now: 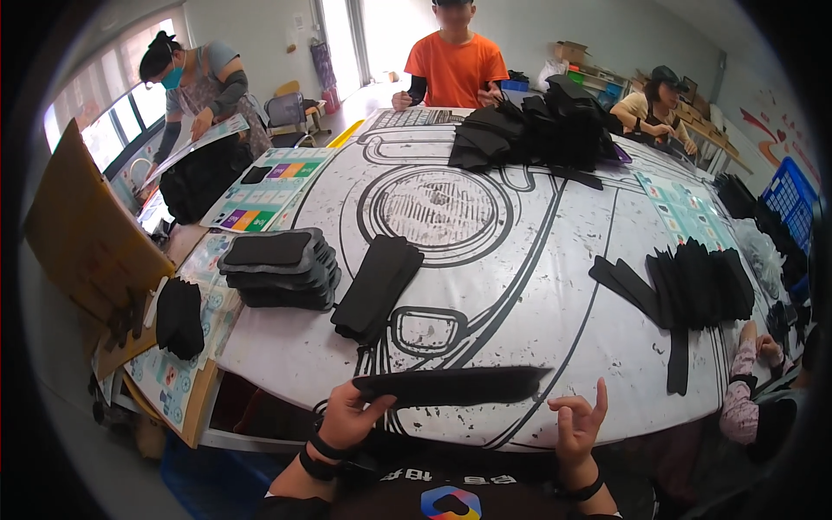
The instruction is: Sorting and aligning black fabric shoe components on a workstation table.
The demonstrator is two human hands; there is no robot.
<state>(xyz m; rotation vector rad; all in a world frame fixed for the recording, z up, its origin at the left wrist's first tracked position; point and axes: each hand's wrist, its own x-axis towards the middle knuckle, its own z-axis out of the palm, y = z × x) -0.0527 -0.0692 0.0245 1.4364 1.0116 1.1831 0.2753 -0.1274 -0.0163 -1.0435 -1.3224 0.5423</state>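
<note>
A long, flat black sock [459, 386] stretches sideways over the table's near edge. Its left end is pinched between the thumb and fingers of my left hand [349, 416]. Just past its other end, my right hand [576, 423] is raised with the fingers apart, one pointing up, and holds nothing. Ahead of my left hand lies a small stack of black socks [377, 286]. Left of that stands a taller pile of black and grey folded bundles [279, 267]. To the right, a row of black socks [698, 286] is fanned out, with one hanging toward me.
The white table [537, 329] carries a black line drawing. At its far side rises a big heap of black socks [542, 130]. Printed sheets [269, 186] and a cardboard box [91, 234] are at the left. A person in orange [457, 69] faces me; others work around the table.
</note>
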